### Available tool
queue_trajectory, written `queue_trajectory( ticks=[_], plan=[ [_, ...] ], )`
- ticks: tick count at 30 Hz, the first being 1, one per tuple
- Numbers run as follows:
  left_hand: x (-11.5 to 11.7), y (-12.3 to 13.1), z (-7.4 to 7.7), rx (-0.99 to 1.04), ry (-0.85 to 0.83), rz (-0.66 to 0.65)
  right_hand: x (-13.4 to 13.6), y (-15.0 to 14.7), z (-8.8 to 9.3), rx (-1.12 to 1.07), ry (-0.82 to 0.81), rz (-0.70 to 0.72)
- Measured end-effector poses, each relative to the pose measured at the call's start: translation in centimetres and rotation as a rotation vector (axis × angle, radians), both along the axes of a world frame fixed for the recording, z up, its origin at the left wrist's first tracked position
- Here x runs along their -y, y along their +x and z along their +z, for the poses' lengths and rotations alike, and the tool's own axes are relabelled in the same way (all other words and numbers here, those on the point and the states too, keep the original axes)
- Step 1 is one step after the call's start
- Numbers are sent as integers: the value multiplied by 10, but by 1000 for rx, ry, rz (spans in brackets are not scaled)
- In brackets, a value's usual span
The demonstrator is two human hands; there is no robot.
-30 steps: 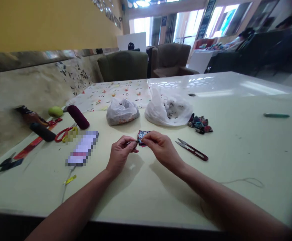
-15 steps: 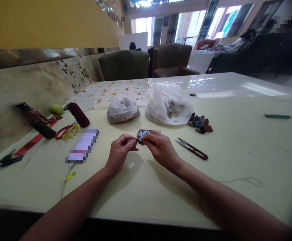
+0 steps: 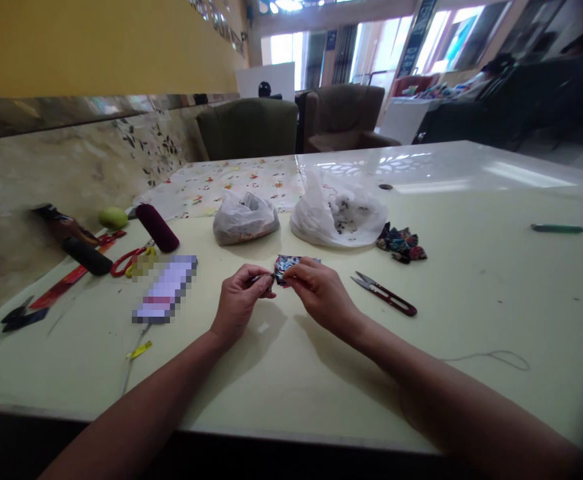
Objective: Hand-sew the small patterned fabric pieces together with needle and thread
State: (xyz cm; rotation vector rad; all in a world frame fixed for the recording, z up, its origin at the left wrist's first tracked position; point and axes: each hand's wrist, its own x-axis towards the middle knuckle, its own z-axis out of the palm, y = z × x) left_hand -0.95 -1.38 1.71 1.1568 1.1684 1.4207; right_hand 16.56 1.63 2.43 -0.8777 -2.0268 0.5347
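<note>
My left hand (image 3: 244,293) is closed, thumb against forefinger, on a small dark patterned cloth piece (image 3: 270,285) that is mostly hidden by the fingers. Close on its right, my right hand (image 3: 316,287) is closed in a pinch. Whatever its fingertips hold is too small to make out. Just behind those fingers lies a blue, white and red patterned fabric patch (image 3: 286,262), partly covered by my right hand. Dark red thread snips (image 3: 389,298) lie on the table to the right, blades apart. A loose thread (image 3: 509,357) curls near my right forearm.
Two white plastic bags (image 3: 246,217) stand behind my hands, the right one (image 3: 316,220) holding white stuffing. Sewn fabric pieces (image 3: 402,243) lie beside it. On the left are a phone (image 3: 166,287), scissors (image 3: 129,262), thread spools (image 3: 157,228) and a green fruit (image 3: 113,217). A green pen-like object (image 3: 557,229) lies far right.
Both hands stay almost in place, still pinched together at the cloth. The whole view has shifted very slightly.
</note>
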Motion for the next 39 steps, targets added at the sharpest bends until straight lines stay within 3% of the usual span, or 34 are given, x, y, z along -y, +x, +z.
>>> queue_trajectory(
  ticks=[32, 39],
  plan=[
    [-2, -1, -4, -92, 80, 18, 1, 0, 1, 24, -6, 6],
    [-3, -4, -5, -338, 307, 42, 1, 0, 1, 53, 8, 15]
  ],
)
